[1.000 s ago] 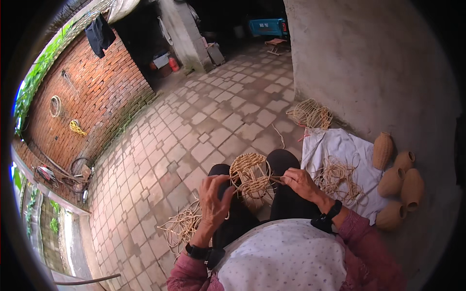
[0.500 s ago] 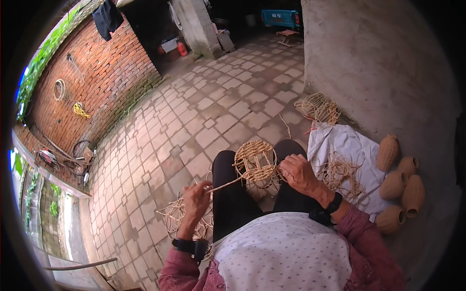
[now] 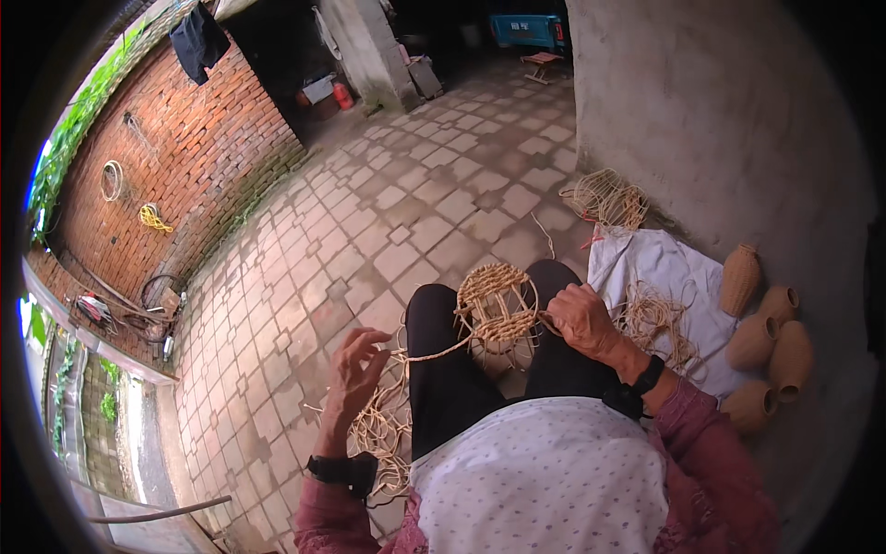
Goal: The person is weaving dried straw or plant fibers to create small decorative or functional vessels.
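A round, partly woven piece of straw cord [image 3: 498,305] sits between my knees, with open gaps across its middle and loose strands below. My right hand [image 3: 583,320] is closed at its right edge; what the fingertips pinch there is partly hidden. From the piece's lower left a twisted cord [image 3: 438,355] runs toward my left hand [image 3: 355,371]. That hand is raised beside my left knee with its fingers apart, and the cord passes just off its fingertips, slightly slack.
Loose cord [image 3: 383,439] lies on the paving at my left. On the right, a white cloth [image 3: 660,263] carries more tangled cord [image 3: 657,328], beside several small woven vase-shaped baskets [image 3: 792,355]. A cord bundle [image 3: 604,198] rests by the grey wall [image 3: 711,111].
My left hand has opened from its grip on the cord and moved slightly left and up. The cord, taut before, now sags. The woven piece has shifted slightly right and up in view.
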### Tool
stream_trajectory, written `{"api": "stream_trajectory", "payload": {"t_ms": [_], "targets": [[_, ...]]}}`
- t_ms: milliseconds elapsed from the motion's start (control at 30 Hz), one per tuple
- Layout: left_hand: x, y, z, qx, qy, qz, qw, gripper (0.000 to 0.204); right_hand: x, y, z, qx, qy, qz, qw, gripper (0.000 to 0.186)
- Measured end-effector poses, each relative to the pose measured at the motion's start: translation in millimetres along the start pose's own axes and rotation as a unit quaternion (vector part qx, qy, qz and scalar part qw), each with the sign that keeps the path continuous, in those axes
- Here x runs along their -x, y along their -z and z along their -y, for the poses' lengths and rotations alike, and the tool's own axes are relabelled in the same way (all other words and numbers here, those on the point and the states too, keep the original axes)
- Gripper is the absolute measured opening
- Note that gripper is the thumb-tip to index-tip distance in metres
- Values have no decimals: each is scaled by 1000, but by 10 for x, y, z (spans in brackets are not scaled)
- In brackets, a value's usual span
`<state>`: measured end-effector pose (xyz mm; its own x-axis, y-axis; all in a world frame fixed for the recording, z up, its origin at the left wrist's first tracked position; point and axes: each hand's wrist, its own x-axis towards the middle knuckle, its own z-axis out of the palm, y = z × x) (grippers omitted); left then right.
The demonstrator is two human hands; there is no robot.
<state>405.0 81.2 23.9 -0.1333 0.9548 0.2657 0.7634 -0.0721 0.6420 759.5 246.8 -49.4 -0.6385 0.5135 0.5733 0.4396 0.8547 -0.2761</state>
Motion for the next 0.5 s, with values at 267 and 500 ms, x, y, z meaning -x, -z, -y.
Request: {"api": "stream_trajectory", "payload": {"t_ms": [267,500], "targets": [[-266,-700,-519,-3,-102,-62,993,17,-646,137,580,-200,31,-44,978,23],[-365,-897,-500,33,-153,-53,986,17,-923,-72,657,-199,12,137,970,16]]}}
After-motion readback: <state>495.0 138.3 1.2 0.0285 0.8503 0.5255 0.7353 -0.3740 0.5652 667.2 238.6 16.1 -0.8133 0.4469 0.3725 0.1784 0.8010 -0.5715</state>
